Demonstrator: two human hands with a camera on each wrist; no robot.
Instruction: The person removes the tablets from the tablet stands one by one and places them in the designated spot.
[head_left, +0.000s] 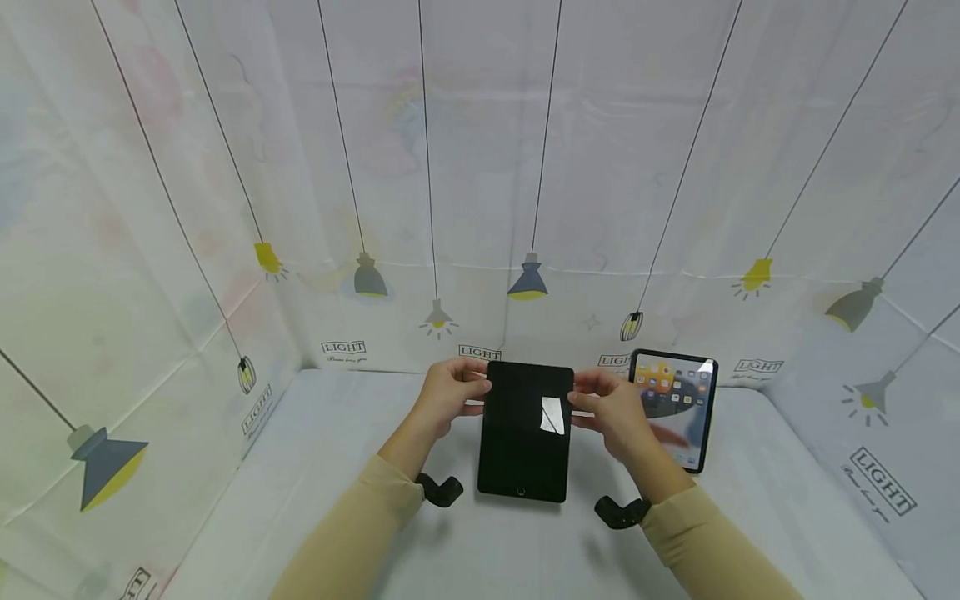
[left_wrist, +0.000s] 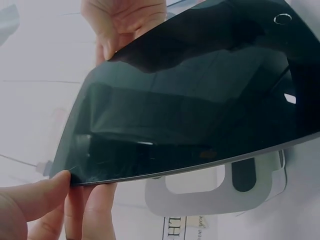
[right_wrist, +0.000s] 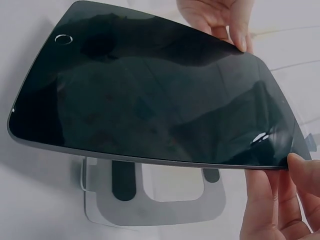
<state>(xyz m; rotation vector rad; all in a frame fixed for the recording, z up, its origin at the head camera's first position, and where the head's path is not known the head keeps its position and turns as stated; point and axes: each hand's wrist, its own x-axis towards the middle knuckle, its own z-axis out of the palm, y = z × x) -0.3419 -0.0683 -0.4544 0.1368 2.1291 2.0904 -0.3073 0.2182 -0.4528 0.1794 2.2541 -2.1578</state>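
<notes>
A black tablet (head_left: 525,433) with a dark screen stands upright, its round home button at the lower edge. My left hand (head_left: 450,393) pinches its left edge near the top, thumb on the front and fingers behind. On the opposite edge, my right hand (head_left: 611,408) pinches it in the same way. Behind the tablet, both wrist views show a grey stand (right_wrist: 167,214) with a rounded cutout and dark pads. Whether the tablet touches this stand I cannot tell, since the tablet hides part of it.
A second tablet (head_left: 675,408) with a lit screen of app icons leans upright at the right, partly behind my right hand. White cloth covers the table (head_left: 315,467). Behind it hangs a curtain (head_left: 480,192) printed with lamps. Each wrist carries a small black camera mount (head_left: 441,490).
</notes>
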